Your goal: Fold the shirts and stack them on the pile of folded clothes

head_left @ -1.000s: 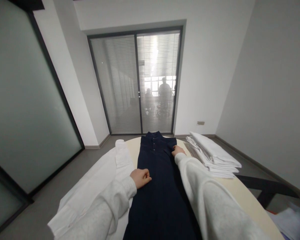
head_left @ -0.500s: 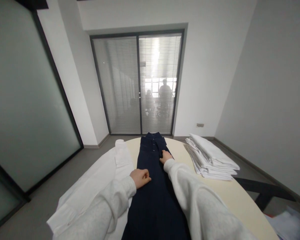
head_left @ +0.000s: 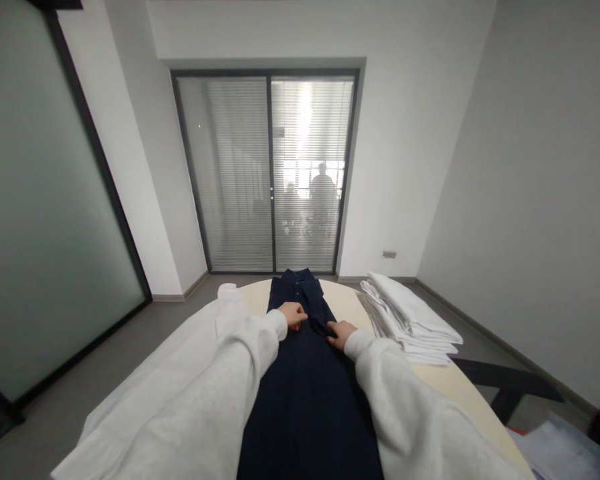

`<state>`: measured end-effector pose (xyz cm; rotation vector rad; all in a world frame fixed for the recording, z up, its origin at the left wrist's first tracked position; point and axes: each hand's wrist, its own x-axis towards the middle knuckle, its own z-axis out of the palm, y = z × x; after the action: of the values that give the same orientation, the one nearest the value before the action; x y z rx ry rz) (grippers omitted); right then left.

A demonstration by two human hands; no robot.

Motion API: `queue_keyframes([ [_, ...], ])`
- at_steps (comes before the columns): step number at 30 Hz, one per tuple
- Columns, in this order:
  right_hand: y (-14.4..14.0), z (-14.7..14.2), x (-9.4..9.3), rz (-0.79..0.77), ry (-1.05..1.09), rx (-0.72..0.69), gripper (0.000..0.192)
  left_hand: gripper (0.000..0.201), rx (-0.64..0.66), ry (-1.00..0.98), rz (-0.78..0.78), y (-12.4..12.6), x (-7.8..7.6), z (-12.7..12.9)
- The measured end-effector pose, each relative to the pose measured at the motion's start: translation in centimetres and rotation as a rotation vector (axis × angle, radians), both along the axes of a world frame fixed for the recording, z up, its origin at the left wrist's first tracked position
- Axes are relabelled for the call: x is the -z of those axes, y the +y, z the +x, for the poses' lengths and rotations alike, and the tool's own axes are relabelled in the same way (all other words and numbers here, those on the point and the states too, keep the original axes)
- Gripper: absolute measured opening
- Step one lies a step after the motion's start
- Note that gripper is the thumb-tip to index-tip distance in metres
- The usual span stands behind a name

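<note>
A dark navy buttoned shirt [head_left: 307, 387] lies stretched out lengthwise on a pale oval table [head_left: 350, 301], collar at the far end. My left hand [head_left: 293, 315] rests on the shirt's upper part, fingers curled onto the cloth near the button placket. My right hand [head_left: 340, 333] lies on the shirt's right side just below, fingers pressing on the fabric. Both arms wear light grey sleeves. Whether either hand pinches the cloth is unclear.
A pile of folded white garments [head_left: 410, 319] sits on the table's right side. White cloth [head_left: 170, 360] is spread along the table's left. A dark chair or bench frame [head_left: 505, 383] stands at the right. Behind the blinds of a glass door [head_left: 270, 173], people are visible.
My left hand moved forward from the shirt's left middle to its upper part. My right hand drew back from the shoulder area toward the centre. The shirt's right side now lies folded in.
</note>
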<state>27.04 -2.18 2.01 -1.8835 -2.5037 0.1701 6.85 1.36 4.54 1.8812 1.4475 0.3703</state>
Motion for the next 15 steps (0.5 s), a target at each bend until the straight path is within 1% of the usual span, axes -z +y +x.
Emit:
queue_keyframes([
  [2,-0.3,0.1,0.1,0.01,0.02,-0.025,0.023,0.027,-0.065,-0.054,0.118,1.5,0.5,1.5],
  [5,-0.3,0.2,0.2,0.01,0.059,-0.051,0.022,0.034,-0.074,-0.079,0.205,2.4,1.9,2.6],
  [7,-0.1,0.3,-0.1,-0.026,0.066,-0.052,0.024,0.035,-0.045,-0.098,0.305,2.5,3.1,2.8],
  [10,-0.1,0.5,-0.7,-0.124,0.0,-0.015,0.024,0.036,0.08,-0.133,0.473,2.5,4.6,2.8],
  [12,-0.1,0.7,-1.1,-0.19,-0.065,0.001,0.017,0.035,0.111,-0.109,0.492,2.6,5.0,2.8],
  [15,-0.1,1.0,-1.5,-0.222,-0.061,-0.009,0.01,0.032,0.057,-0.088,0.481,2.8,5.0,2.8],
])
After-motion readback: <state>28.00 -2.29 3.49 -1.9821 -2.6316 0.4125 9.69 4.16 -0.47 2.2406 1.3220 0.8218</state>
